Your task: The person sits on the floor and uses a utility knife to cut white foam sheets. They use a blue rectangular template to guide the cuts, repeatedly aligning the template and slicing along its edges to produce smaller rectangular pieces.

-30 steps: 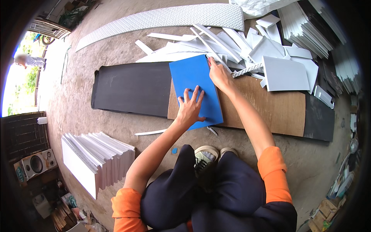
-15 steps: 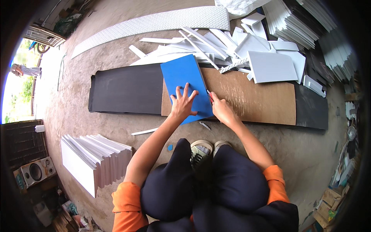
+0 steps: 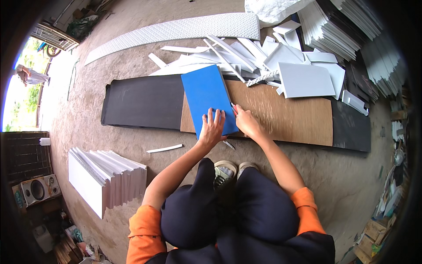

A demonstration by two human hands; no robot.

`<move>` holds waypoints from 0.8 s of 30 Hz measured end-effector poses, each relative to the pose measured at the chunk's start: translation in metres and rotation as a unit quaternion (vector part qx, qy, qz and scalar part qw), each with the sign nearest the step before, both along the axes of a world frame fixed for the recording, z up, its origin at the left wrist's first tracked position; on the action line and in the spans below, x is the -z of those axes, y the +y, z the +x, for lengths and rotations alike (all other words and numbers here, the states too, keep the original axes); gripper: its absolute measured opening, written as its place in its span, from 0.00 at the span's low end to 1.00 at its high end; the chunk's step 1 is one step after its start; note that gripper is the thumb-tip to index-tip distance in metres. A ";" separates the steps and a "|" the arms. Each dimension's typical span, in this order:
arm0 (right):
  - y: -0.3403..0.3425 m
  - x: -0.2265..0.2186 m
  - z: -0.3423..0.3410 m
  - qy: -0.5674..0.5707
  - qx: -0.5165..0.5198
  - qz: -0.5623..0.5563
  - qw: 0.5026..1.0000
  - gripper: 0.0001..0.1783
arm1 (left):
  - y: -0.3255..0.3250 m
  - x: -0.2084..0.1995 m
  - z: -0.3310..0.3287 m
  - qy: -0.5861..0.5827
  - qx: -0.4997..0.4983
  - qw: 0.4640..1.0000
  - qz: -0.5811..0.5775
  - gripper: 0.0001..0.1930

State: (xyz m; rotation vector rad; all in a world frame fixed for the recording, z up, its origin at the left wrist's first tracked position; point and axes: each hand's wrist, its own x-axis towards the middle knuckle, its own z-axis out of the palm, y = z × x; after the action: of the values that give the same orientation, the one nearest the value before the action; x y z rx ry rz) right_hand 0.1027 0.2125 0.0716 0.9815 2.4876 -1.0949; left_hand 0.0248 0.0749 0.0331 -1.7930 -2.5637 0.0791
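Note:
A blue rectangular board (image 3: 203,90) lies across a brown wooden panel (image 3: 281,112) on the floor in front of me. My left hand (image 3: 212,127) is at the board's near end, fingers on its top face and thumb at the near edge, gripping it. In my closed right hand (image 3: 249,123) is a red-handled utility knife (image 3: 234,108), its tip against the board's right edge. The wooden panel rests on a long black slab (image 3: 143,101). Just below the board's near edge lies a small thin offcut (image 3: 228,144), partly hidden by my left hand.
Beyond the slab is a heap of white board scraps (image 3: 237,53), with a long textured white strip (image 3: 176,36) behind. White sheets (image 3: 88,180) stand in a stack at left. More stacked sheets (image 3: 327,31) are at far right. A thin white strip (image 3: 165,148) lies near my left forearm.
My left hand has drawn back from the board's middle to its near end, its spread fingers coming together. The knife stays at the board's right edge. The whole view has shifted slightly.

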 end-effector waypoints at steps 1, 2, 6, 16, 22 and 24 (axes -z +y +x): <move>0.004 0.005 -0.001 0.018 -0.001 0.024 1.000 0.20 | 0.005 -0.002 -0.001 -0.006 -0.001 1.000 -0.002 0.48; 0.009 0.012 -0.005 0.036 -0.002 0.047 0.998 0.20 | 0.011 -0.003 -0.003 -0.011 -0.002 1.000 -0.004 0.48; 0.028 0.012 -0.032 0.043 -0.024 0.082 0.995 0.18 | 0.033 -0.005 -0.020 0.008 -0.007 1.000 0.006 0.45; 0.014 0.015 0.007 0.023 -0.040 0.099 0.994 0.17 | 0.038 -0.001 -0.021 0.015 -0.018 1.000 -0.011 0.46; -0.011 0.008 0.051 0.009 -0.048 0.114 0.992 0.20 | 0.036 -0.003 -0.018 0.017 -0.022 1.000 -0.015 0.46; -0.016 0.009 0.059 0.008 -0.050 0.121 0.991 0.21 | 0.036 -0.006 -0.017 0.017 -0.023 1.000 -0.014 0.45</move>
State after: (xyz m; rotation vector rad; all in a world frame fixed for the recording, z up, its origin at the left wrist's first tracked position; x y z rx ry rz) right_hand 0.1620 0.1965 0.0630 0.9007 2.6969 -0.7870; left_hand 0.0082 0.1107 0.0387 -1.7268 -2.5921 0.1450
